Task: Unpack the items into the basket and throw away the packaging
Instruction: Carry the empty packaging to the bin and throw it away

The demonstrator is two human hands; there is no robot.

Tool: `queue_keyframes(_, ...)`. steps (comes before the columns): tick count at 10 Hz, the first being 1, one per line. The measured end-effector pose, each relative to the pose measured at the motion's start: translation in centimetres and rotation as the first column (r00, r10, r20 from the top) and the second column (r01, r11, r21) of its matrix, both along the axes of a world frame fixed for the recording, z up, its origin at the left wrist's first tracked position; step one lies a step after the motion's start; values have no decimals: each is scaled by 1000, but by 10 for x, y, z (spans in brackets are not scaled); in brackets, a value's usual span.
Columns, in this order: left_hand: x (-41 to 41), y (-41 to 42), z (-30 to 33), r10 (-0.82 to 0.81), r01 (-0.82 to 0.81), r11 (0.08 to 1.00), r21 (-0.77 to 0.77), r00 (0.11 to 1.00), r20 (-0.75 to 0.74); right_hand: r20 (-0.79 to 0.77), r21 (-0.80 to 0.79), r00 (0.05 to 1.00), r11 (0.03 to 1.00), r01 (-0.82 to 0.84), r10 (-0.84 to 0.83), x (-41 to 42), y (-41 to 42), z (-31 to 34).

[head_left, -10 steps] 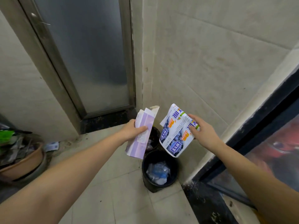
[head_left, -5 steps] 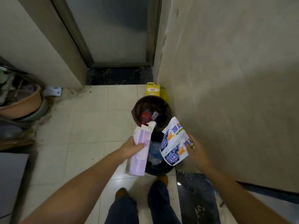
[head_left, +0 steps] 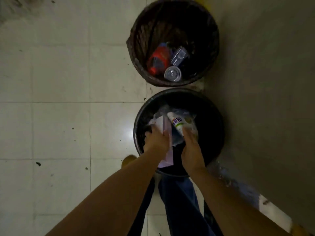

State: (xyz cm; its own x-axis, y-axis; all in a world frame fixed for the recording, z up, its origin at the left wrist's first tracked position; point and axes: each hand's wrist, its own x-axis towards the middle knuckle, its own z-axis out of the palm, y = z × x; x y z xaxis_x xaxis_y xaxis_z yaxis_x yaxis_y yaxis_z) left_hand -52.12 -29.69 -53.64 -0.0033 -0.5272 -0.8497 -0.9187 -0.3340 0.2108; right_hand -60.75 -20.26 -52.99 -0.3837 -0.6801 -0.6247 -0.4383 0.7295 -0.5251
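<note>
Both my hands reach down into the near black trash bin (head_left: 214, 116). My left hand (head_left: 156, 139) grips a flattened pale purple carton (head_left: 166, 128), which stands on edge inside the bin. My right hand (head_left: 190, 143) holds a white printed wrapper (head_left: 178, 122) beside it, also inside the bin. Clear crumpled plastic lies under both pieces of packaging. The fingers of both hands are partly hidden behind what they hold.
A second, woven dark bin (head_left: 136, 36) stands just beyond, holding a red bottle (head_left: 159, 61) and clear plastic cups. A wall (head_left: 264, 82) runs along the right. Pale floor tiles (head_left: 68, 99) spread to the left. My legs and shoes show below the bin.
Both hands have dropped from above the bin down into it, carrying the carton and the wrapper. The view has tilted to look straight down.
</note>
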Motion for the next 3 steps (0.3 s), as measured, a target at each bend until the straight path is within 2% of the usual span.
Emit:
queue_keyframes(1, 3, 6, -35, 79, -79, 995, 53, 997, -2, 49, 111, 995, 990, -88, 83, 7, 5, -35)
queue_keyframes(2, 10, 1, -36, 83, -81, 994, 66, 996, -27, 27, 200, 984, 964, -176, 174, 2, 11, -33)
queue_keyframes(3, 14, -11, 1, 38, -35, 997, 66, 999, -39, 70, 197, 989, 971, -138, 127, -7, 1, 6)
